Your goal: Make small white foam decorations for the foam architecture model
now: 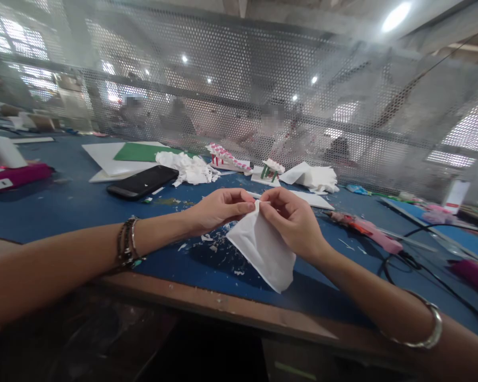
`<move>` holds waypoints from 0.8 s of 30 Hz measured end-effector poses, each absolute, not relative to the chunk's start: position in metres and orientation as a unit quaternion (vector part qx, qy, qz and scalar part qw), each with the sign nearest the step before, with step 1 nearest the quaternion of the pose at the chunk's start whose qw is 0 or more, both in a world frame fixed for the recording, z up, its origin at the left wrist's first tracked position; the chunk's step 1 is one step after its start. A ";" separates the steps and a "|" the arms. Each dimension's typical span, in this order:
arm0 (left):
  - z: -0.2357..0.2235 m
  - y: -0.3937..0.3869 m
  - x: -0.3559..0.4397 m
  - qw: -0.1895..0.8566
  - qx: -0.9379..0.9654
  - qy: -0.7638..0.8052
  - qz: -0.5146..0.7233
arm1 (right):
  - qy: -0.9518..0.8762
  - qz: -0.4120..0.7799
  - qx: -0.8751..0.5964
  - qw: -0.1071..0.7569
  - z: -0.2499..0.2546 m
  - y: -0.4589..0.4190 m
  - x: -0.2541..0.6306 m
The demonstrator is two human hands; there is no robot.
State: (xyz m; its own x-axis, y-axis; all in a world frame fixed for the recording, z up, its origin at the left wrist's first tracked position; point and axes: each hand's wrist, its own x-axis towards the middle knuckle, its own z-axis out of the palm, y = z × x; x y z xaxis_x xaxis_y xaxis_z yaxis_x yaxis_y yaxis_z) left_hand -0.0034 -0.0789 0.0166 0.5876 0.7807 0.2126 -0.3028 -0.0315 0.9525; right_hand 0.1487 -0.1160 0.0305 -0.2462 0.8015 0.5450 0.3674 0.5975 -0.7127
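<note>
Forearms (69, 252) extend over the bench (77, 213) to the left hand (219, 209) and right hand (292, 220), each closed thumb-to-finger on the top of a thin white sheet (269, 260), long axis slanting down nearward, bulk nearer the right hand.

Contrasting with blue tabletop (75, 212): plain white sheet (265, 252), green board (137, 152), black phone (141, 182), pink-spotted white model (223, 154), pink-and-orange glue gun (376, 234).
</note>
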 end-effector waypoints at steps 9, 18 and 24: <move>0.013 -0.080 -0.002 0.599 0.635 0.220 0.434 | -0.773 0.095 -0.398 0.486 0.024 -0.113 0.148; 0.015 -0.089 -0.002 0.518 0.689 0.213 0.460 | -0.799 -0.027 -0.379 0.466 0.029 -0.117 0.153; 0.018 -0.088 -0.003 0.473 0.727 0.231 0.441 | -0.817 -0.035 -0.372 0.438 0.031 -0.118 0.155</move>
